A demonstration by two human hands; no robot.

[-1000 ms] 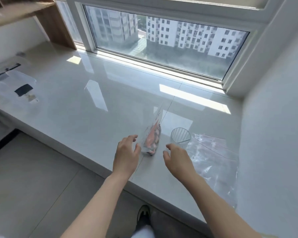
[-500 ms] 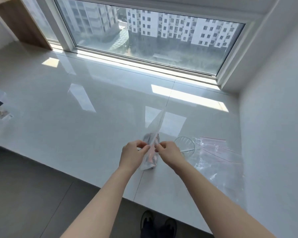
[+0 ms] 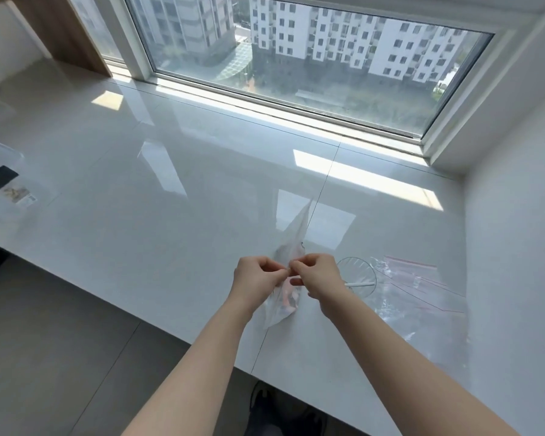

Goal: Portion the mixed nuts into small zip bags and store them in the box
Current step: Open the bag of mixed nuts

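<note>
Both hands meet at the top edge of a small clear bag (image 3: 285, 302), pinching it between thumb and curled fingers. The left hand (image 3: 255, 280) grips from one side and the right hand (image 3: 317, 278) from the other, their fingertips almost touching over the plastic. The bag hangs down from that pinch, its bottom resting on the counter (image 3: 158, 221) near the front edge. Some nuts (image 3: 288, 299) sit low in it, orange and brown through the film; I cannot make out the kinds. A long flap of clear plastic (image 3: 299, 228) rises past the knuckles and tapers to a point away from the person. I cannot tell whether it belongs to the same bag or a second one.

Just to the right of the right hand stands a clear cup (image 3: 357, 276), with a white stick-like thing lying across its mouth. Beyond the cup, further right, lies a heap of flat zip bags (image 3: 422, 287) with red seal lines, spread toward the side wall (image 3: 516, 247).

Far off to the left of the hands, at the counter's other end, there is a clear sheet or packet (image 3: 4, 184) with a black patch and a small printed label. Past the hands, across the glossy counter, the window (image 3: 296, 58) looks down on apartment blocks. Below the forearms, a dark shoe (image 3: 265, 407) shows on the floor.
</note>
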